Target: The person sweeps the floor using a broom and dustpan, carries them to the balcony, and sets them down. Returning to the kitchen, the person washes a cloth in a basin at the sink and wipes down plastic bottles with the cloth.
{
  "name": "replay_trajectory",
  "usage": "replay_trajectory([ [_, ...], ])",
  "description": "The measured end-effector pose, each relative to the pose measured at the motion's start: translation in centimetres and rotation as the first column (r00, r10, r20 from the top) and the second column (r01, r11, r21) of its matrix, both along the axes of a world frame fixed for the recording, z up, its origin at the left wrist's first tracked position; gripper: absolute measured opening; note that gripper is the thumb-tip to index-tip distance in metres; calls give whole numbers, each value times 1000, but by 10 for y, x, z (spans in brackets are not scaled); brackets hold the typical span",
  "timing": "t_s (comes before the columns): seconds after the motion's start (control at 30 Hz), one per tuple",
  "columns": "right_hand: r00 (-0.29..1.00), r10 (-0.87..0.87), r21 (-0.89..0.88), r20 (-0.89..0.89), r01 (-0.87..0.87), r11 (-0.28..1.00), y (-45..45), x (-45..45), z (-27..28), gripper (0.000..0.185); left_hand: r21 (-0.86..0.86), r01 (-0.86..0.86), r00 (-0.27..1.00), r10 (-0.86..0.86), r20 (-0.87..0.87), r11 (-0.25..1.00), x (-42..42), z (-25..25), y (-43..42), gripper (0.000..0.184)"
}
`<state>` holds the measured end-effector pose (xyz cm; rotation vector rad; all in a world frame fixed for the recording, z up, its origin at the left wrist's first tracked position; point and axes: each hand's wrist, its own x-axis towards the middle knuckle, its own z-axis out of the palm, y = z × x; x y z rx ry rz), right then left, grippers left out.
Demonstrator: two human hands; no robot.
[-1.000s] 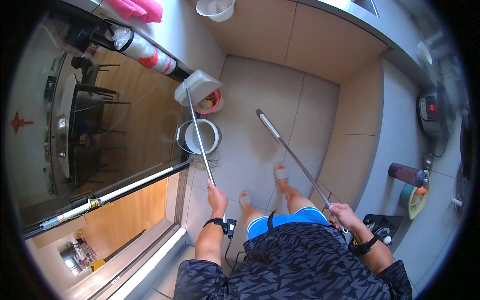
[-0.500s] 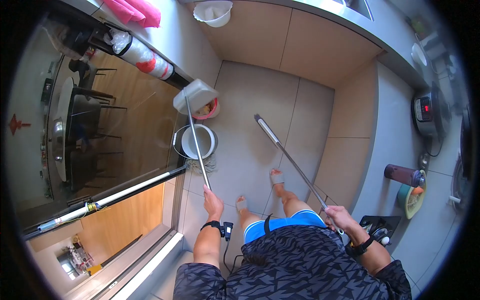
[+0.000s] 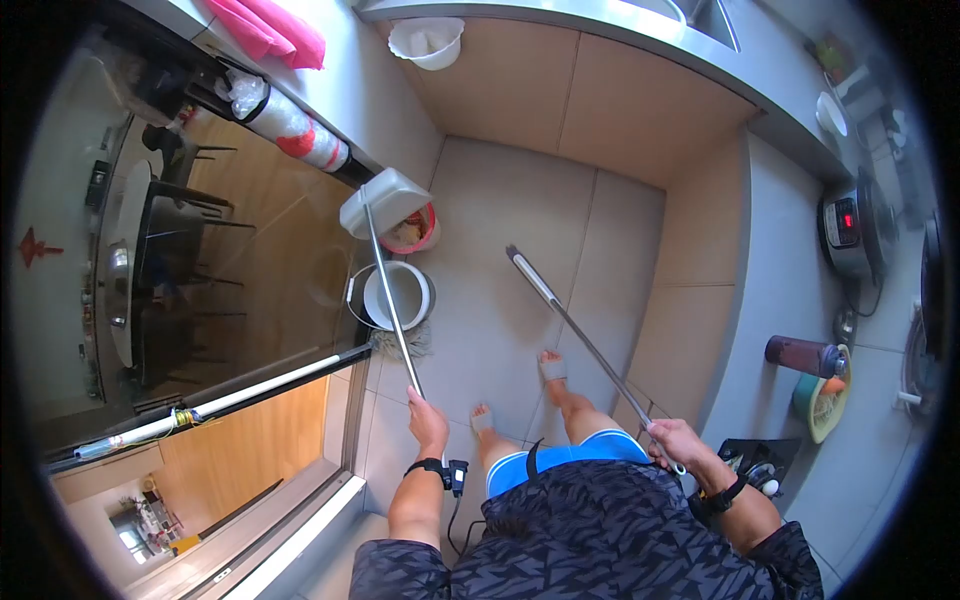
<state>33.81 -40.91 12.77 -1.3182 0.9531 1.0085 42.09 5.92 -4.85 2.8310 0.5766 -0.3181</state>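
1. Left hand (image 3: 428,422): closed around the metal pole of the dustpan (image 3: 388,200), with the arm reaching forward.
2. Dustpan: above and partly covering the red-rimmed bin (image 3: 434,228), in which some contents show. Whether its edge touches the bin cannot be told, nor whether anything lies in the pan.
3. Right hand (image 3: 676,440): wrapped around the upper end of the broom (image 3: 535,278), beside the hip. The broom slants forward, its dark end well apart from the bin; contact with the floor (image 3: 525,190) is uncertain.
4. Surroundings: the white bucket (image 3: 429,286) stands just beside the bin, with grey mop strands (image 3: 420,343) next to its base.
5. Change over the last second: floor, bin and tools together sit slightly lower in view, and more of the sink (image 3: 710,20) shows, which suggests a tilt of the head.
6. Significance: dustpan and bin keep nearly the same overlap and both grips are unaltered; the work in hand appears held at one stage, the broom idle.
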Motion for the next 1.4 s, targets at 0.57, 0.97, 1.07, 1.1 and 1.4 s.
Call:
replay_trajectory([
  [0.57, 997, 62, -31, 42, -60, 998, -3, -3, -2, 30, -37, -22, 996, 19, -87, 999, 1, -1, 14, 68],
  [0.97, 998, 46, 0, 36, -46, 999, -1, 7, 1, 26, -187, -114, 993, 110, -33, 976, -32, 44, -2, 63],
  [1.07, 997, 68, -1, 38, -68, 998, -3, 10, -8, 29, -423, -28, 976, 117, 185, 906, -80, 47, 6, 54],
  [1.1, 996, 81, -4, 47, -81, 997, -5, 11, -14, 31, -595, -131, 976, 208, 63, 793, -90, 63, 2, 51],
  [1.4, 988, 139, -106, 67, -132, 986, -11, 63, -40, 26, -774, -621, 634, 503, -588, -121, -194, 216, -29, 33],
])
